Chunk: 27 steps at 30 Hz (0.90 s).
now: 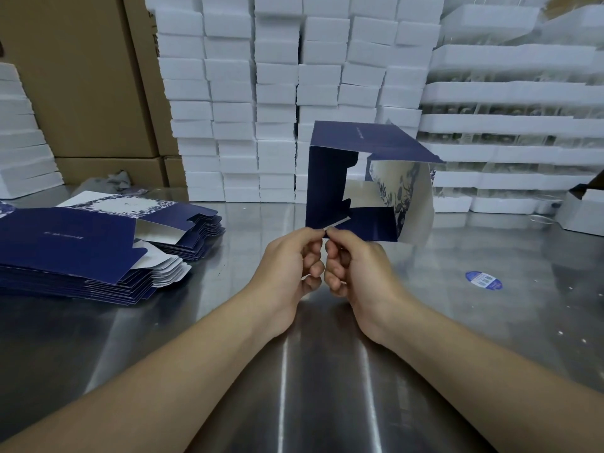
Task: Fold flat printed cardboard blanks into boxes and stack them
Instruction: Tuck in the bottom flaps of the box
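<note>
A dark blue printed cardboard blank, opened into a box-like sleeve with a white floral panel on its right side, is held up above the steel table. My left hand and my right hand sit close together below it. Both pinch the same small flap edge at the sleeve's lower near corner between thumb and forefinger. A stack of flat blue blanks lies on the table to the left, with a second fanned pile behind it.
Stacked white foam boxes form a wall at the back. Clear plastic trays are piled at right, brown cartons at left. A round blue sticker lies on the table to the right, near a white open box.
</note>
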Each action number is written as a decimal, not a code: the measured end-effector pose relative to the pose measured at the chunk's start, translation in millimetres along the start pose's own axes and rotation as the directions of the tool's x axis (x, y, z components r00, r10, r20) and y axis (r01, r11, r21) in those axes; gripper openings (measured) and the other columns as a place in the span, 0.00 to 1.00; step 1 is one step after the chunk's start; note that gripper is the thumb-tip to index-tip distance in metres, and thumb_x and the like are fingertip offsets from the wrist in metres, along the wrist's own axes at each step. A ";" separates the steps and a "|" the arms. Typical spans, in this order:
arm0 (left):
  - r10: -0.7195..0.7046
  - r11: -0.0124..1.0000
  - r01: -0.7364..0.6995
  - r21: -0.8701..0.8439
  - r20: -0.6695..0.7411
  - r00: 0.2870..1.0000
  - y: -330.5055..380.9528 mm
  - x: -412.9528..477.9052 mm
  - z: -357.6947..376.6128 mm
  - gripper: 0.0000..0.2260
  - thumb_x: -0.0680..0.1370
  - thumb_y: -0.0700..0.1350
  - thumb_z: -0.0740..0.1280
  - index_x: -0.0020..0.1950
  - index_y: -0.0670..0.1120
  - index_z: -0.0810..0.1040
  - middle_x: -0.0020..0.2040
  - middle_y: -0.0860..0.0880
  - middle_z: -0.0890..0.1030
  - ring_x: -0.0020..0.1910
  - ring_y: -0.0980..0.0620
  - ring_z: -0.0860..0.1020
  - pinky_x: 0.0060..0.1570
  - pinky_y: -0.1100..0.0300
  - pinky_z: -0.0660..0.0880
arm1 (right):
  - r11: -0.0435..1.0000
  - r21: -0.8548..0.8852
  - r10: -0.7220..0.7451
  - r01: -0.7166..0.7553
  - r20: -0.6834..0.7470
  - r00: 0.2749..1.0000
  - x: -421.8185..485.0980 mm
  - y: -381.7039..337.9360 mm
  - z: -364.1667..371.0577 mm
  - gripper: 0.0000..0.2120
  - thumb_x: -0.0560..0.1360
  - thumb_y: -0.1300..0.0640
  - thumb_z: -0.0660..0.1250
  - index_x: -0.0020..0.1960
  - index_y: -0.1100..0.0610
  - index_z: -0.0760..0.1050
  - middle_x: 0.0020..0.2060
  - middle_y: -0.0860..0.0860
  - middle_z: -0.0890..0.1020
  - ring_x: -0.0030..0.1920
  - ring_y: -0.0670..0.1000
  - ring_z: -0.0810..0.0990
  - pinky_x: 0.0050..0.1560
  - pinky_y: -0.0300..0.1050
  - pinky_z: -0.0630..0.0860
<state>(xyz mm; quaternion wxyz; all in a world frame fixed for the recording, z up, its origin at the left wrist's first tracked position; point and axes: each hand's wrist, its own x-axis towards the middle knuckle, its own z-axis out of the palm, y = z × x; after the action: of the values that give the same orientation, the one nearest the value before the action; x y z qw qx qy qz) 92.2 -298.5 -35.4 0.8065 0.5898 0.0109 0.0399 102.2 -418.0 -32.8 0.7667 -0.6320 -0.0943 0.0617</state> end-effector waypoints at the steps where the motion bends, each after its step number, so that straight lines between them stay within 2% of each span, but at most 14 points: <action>1: -0.002 1.000 0.002 -0.010 -0.010 1.000 0.1 0.1 -0.1 0.18 0.81 0.47 0.68 0.31 0.49 0.73 0.29 0.51 0.66 0.25 0.55 0.68 0.26 0.64 0.67 | 1.000 0.010 0.006 -0.006 -0.002 1.000 0.0 0.3 0.0 0.20 0.81 0.47 0.65 0.32 0.53 0.71 0.25 0.50 0.68 0.25 0.48 0.68 0.29 0.40 0.66; 4: -0.009 1.000 0.008 -0.026 -0.031 0.999 0.5 0.0 -0.8 0.17 0.81 0.47 0.68 0.32 0.49 0.73 0.28 0.52 0.66 0.25 0.55 0.68 0.27 0.63 0.67 | 0.998 0.060 0.020 -0.018 -0.034 0.999 1.5 0.9 0.4 0.20 0.82 0.47 0.63 0.34 0.54 0.71 0.25 0.49 0.66 0.25 0.48 0.67 0.29 0.40 0.65; 8: -0.015 1.000 0.016 0.017 -0.053 0.998 -2.5 -1.1 -0.7 0.16 0.81 0.48 0.68 0.33 0.49 0.73 0.29 0.52 0.67 0.26 0.55 0.68 0.30 0.61 0.66 | 1.000 0.012 -0.011 0.012 -0.098 0.995 3.7 3.6 1.1 0.17 0.82 0.54 0.60 0.34 0.54 0.69 0.24 0.49 0.64 0.25 0.49 0.62 0.27 0.42 0.60; 12: -0.030 0.999 0.031 0.022 -0.015 0.999 -0.8 -0.2 -2.3 0.17 0.80 0.49 0.68 0.32 0.50 0.71 0.29 0.52 0.64 0.25 0.54 0.65 0.27 0.61 0.62 | 1.000 0.030 0.000 0.002 -0.061 0.998 3.2 1.8 2.0 0.18 0.82 0.55 0.59 0.33 0.53 0.68 0.24 0.49 0.63 0.24 0.48 0.62 0.26 0.40 0.61; 15: -0.058 0.997 0.055 0.049 0.046 0.997 0.8 0.0 -2.1 0.16 0.81 0.51 0.67 0.34 0.50 0.72 0.29 0.53 0.63 0.26 0.55 0.62 0.28 0.61 0.59 | 0.999 0.045 -0.010 0.011 -0.016 1.000 1.6 1.8 4.4 0.22 0.82 0.55 0.60 0.28 0.52 0.69 0.22 0.48 0.65 0.23 0.47 0.64 0.25 0.38 0.63; 18: -0.045 0.996 0.042 0.073 0.040 0.998 -0.1 0.5 -0.6 0.15 0.82 0.49 0.65 0.35 0.49 0.72 0.28 0.53 0.63 0.26 0.55 0.62 0.29 0.60 0.59 | 0.999 0.038 -0.013 0.013 -0.011 1.000 -0.6 2.2 6.6 0.25 0.82 0.55 0.62 0.25 0.51 0.70 0.21 0.48 0.65 0.22 0.47 0.65 0.24 0.37 0.63; 22: -0.028 0.997 0.027 0.071 0.007 1.000 0.0 0.5 -1.2 0.19 0.83 0.48 0.64 0.31 0.52 0.69 0.28 0.52 0.64 0.27 0.55 0.64 0.28 0.61 0.62 | 0.999 0.040 -0.008 0.012 -0.097 0.995 0.0 1.8 5.3 0.20 0.81 0.51 0.65 0.31 0.54 0.69 0.22 0.48 0.63 0.23 0.49 0.62 0.24 0.39 0.60; 27: -0.022 0.998 0.021 0.058 0.000 1.000 -1.2 -0.8 -0.3 0.19 0.82 0.49 0.65 0.32 0.52 0.70 0.28 0.52 0.64 0.26 0.54 0.66 0.29 0.60 0.61 | 0.996 0.090 0.009 0.003 -0.123 0.992 3.1 3.6 2.0 0.19 0.82 0.55 0.59 0.32 0.55 0.68 0.22 0.48 0.62 0.23 0.49 0.61 0.23 0.39 0.61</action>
<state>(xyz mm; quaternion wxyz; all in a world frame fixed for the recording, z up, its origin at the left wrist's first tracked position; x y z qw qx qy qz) 91.4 -298.7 -36.6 0.7893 0.6130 0.0180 0.0306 104.8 -414.7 -35.7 0.7988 -0.5995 -0.0429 0.0278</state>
